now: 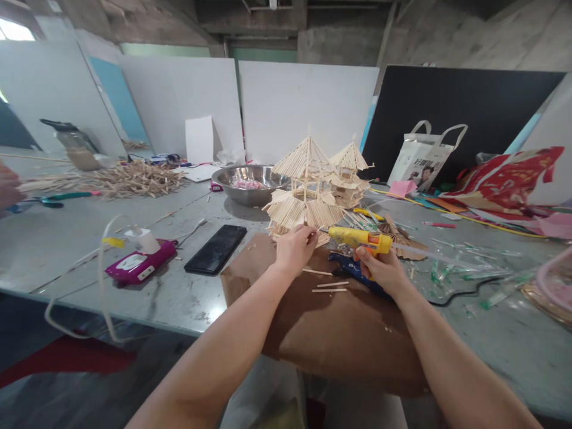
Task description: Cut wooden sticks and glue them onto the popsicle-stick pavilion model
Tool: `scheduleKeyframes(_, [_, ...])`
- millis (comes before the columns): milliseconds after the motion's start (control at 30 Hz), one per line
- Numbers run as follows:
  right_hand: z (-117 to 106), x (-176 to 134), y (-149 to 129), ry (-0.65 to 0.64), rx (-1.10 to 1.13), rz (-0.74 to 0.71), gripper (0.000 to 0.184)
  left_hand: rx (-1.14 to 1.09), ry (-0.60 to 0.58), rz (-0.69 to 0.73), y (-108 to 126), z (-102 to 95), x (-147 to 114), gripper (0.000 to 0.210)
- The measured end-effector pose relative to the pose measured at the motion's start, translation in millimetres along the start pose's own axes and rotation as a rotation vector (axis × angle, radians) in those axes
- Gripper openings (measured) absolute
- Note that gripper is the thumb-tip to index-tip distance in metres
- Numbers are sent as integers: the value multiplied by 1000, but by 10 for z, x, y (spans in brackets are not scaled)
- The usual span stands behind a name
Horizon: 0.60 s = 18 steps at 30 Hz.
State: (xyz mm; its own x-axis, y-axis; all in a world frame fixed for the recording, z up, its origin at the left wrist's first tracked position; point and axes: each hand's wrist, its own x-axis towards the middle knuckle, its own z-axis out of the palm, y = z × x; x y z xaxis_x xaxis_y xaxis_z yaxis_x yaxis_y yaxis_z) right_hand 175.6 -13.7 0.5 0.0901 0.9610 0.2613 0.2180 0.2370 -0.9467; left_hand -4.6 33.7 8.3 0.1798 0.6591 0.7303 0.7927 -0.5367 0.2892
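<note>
My right hand [385, 271] grips a yellow hot glue gun [357, 238], its nozzle pointing left. Close to that nozzle, my left hand [295, 247] is closed in a pinch at the front of a pagoda model made of thin wooden sticks [306, 205]. What those fingertips hold is too small to make out. The model has a pointed upper roof and a wider lower roof. Behind it to the right stands a second stick pagoda [351, 179]. Under the glue gun lies a blue-handled tool [357, 273], and loose wooden sticks [329, 291] rest on the brown board [339, 345].
A black phone [215, 249] and a purple power strip [140, 262] with white cables lie left. Behind are a steel bowl [250, 186] and a heap of sticks [134, 179]. Clear glue sticks [469, 268] and a white bag [415, 158] are right. Another person's blurred hand [9, 186] shows far left.
</note>
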Motion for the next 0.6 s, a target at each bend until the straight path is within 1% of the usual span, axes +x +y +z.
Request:
scheduleKeyframes(367, [11, 9, 34, 3, 11, 5, 39, -2, -44, -57, 19, -8, 4, 19])
scheduleKeyframes(600, [8, 14, 58, -1, 7, 28, 39, 18, -42, -45, 11, 4, 3, 19])
